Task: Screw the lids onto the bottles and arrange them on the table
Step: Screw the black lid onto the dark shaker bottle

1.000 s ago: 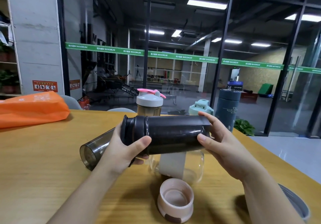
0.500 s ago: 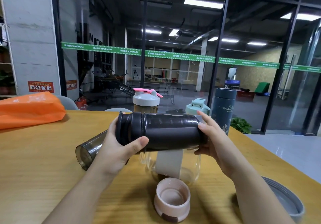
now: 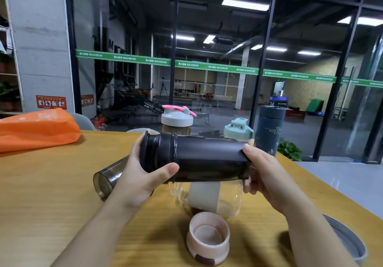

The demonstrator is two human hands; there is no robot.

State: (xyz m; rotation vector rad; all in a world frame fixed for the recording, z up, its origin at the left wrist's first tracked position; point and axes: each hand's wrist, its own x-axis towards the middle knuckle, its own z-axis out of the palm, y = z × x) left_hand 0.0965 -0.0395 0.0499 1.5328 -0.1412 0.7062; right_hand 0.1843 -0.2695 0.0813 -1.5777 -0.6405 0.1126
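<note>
The left hand [image 3: 136,175] clamped the black lid [image 3: 157,153]; the right hand [image 3: 267,175] clasped the dark bottle [image 3: 209,159] above the desk [image 3: 41,184]. The green strip [image 3: 165,61] read "MAXIMUM".

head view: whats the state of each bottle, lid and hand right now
dark bottle: held sideways above the table, black lid on its left end
left hand: grips the lid end
right hand: grips the base end
smoky bottle: lying on its side, no lid visible
clear bottle: on the table, partly hidden
pink lid: off, inside facing up
shaker bottle: upright, lidded
teal-lidded bottle: upright, lidded
blue flask: upright, lidded
</note>
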